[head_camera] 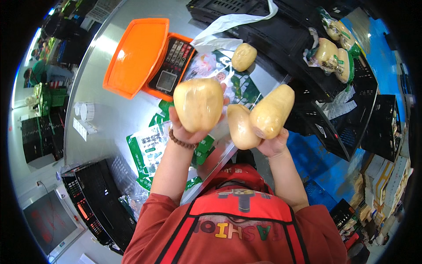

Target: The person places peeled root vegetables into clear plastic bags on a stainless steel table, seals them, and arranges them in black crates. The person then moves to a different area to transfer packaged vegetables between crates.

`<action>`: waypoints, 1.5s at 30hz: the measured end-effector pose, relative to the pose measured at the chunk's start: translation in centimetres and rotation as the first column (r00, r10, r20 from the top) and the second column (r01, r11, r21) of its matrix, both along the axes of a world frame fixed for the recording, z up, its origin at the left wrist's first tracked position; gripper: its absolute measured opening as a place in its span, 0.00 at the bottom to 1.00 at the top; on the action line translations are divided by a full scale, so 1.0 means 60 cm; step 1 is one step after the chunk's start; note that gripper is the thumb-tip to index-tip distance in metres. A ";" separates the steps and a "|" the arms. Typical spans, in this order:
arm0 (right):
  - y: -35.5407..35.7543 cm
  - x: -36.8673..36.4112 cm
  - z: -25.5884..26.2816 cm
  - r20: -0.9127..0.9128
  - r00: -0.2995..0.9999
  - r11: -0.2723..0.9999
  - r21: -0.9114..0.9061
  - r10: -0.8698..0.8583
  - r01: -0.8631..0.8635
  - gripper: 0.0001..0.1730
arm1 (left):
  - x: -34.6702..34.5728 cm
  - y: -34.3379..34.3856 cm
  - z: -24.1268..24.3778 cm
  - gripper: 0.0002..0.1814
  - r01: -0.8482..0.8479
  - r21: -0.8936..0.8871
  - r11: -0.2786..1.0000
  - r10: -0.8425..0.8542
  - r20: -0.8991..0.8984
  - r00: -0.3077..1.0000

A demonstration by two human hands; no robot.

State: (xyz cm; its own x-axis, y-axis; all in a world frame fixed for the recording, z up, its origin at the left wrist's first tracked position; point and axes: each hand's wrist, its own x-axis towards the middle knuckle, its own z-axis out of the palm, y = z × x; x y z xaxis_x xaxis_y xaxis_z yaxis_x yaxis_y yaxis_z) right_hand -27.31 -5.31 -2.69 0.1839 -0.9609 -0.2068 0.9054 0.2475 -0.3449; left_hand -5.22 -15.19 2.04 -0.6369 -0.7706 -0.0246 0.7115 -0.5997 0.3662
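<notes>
My left hand point(189, 134), with a bead bracelet at its wrist, holds up a thick, pale yellow lotus root segment point(198, 105) with a glossy surface. Two more segments are in my right hand point(274, 145): a longer one point(273, 110) on top and a rounder one point(242, 127) leaning against it. Another lotus root piece point(244, 57) rests beyond my hands on printed plastic bags point(245, 87). Behind the left-hand piece stands an orange weighing scale point(136, 57) with a keypad and small display. Green and white printed bags point(150, 150) lie under my left forearm.
Black plastic crates point(250, 36) stand at the back and right, with bagged lotus roots point(333, 59) on top. Another black crate point(99, 201) sits at the left on the metal table point(108, 132). Label rolls point(86, 111) are near the table's left edge. A white plastic strip point(230, 21) trails over the crates.
</notes>
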 end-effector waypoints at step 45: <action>0.371 -0.236 0.096 -0.104 0.729 0.736 -0.134 -0.677 0.664 0.42 | -0.235 0.044 0.045 0.51 0.525 0.173 0.833 -0.475 -0.260 0.841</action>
